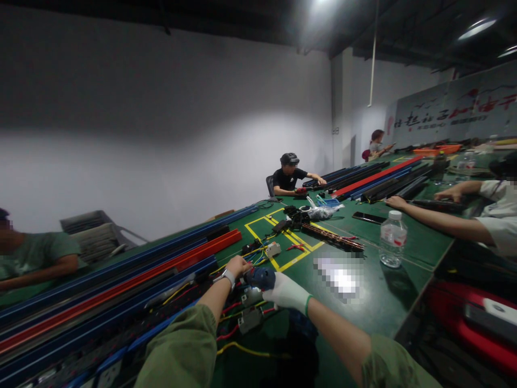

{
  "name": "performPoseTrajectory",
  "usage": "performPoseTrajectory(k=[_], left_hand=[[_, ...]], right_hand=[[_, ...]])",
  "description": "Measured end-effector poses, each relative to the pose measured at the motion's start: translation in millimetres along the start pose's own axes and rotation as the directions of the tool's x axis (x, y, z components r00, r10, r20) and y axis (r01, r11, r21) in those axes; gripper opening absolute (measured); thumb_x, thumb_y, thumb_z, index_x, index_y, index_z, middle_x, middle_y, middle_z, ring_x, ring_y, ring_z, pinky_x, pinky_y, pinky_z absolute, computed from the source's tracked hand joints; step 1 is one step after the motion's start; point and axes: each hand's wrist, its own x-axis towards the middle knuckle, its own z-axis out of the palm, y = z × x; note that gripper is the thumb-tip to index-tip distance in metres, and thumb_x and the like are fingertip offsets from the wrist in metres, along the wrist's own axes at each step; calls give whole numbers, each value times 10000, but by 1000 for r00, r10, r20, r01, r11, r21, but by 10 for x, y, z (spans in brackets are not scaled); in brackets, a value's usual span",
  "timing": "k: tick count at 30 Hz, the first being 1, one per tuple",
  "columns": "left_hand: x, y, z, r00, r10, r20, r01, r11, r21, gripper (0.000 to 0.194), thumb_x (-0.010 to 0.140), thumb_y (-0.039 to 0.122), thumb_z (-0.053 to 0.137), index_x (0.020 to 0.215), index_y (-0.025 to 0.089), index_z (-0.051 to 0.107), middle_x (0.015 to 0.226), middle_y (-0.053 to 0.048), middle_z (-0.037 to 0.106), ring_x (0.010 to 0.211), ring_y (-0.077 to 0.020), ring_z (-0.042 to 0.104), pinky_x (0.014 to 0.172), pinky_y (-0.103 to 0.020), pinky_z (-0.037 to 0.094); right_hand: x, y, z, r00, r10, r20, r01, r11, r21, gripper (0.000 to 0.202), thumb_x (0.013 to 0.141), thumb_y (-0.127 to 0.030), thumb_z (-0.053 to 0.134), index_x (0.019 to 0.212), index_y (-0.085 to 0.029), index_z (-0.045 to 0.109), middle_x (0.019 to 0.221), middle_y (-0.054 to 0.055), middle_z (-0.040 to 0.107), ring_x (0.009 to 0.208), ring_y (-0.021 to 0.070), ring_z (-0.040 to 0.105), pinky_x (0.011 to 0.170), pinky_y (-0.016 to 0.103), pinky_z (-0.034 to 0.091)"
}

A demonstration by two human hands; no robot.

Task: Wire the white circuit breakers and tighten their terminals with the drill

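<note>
My right hand (286,292), in a white glove with a green cuff, is wrapped round a dark blue rounded tool (262,278) above the green table. My bare left hand (237,266), with a watch on its wrist, is closed at the tool's left end; what its fingers hold is too small to tell. Beneath and in front of my hands lie a grey-white module (249,319) with red wires and a yellow wire (246,347). A white module (273,249) with coloured wires sits just beyond them.
Long blue, orange (210,249) and black strips lie at the left. Ahead are a copper-coloured wire bundle (333,237), yellow tape marks, a plastic bag (325,211), a phone (368,217) and a water bottle (393,240). Several people sit round the tables (420,256).
</note>
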Motion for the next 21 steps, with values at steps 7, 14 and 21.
performPoseTrajectory(k=[7, 14, 21], left_hand=[[-19, 15, -10, 1000, -8, 6, 8, 1000, -28, 424, 906, 492, 600, 848, 133, 816, 672, -60, 696, 638, -158, 594, 635, -252, 401], [-29, 23, -2, 1000, 14, -10, -14, 1000, 1, 442, 913, 508, 583, 822, 143, 815, 697, -70, 713, 642, -161, 599, 603, -256, 375], [-47, 56, -23, 1000, -26, -5, 26, 1000, 10, 406, 919, 499, 602, 880, 164, 828, 769, -70, 750, 693, -163, 627, 618, -244, 383]], right_hand=[[-2, 25, 5, 1000, -24, 17, 24, 999, 45, 320, 749, -176, 602, 1057, -189, 690, 786, 14, 720, 501, 133, 667, 454, 198, 496], [-1, 33, 25, 999, -42, 0, 42, 999, 13, 333, 749, -178, 626, 1073, -177, 705, 823, 36, 743, 501, 123, 651, 446, 185, 471], [-1, 42, 12, 999, -26, 38, 24, 999, 43, 289, 762, -187, 600, 1035, -165, 693, 744, 32, 723, 507, 146, 678, 447, 190, 488]])
